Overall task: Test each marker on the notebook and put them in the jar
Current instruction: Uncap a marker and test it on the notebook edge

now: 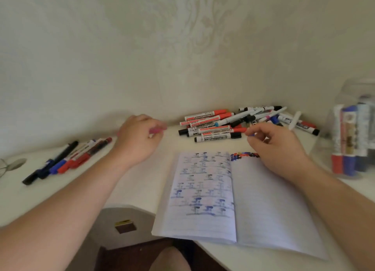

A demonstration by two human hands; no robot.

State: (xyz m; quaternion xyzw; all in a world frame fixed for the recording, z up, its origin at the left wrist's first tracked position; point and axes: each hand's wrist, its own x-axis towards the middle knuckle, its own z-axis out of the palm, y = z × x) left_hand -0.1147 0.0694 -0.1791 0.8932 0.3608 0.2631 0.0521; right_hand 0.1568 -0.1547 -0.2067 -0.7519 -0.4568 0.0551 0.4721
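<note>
Nearest me the notebook (233,199) lies open, test marks along its top edge. My right hand (278,146) pinches something small and blue, perhaps a cap; my left hand (138,140) grips a pink marker (157,130). I'd dab briefly below those marks. Beyond: the marker pile (233,122), the jar (353,136) at right.

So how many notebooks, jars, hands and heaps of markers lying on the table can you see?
Notebook: 1
Jar: 1
Hands: 2, the left hand gripping a blurry pink thing, the right hand pinching a blue bit
Marker heaps on the table: 2, the left heap and the back heap
Total: 6
</note>
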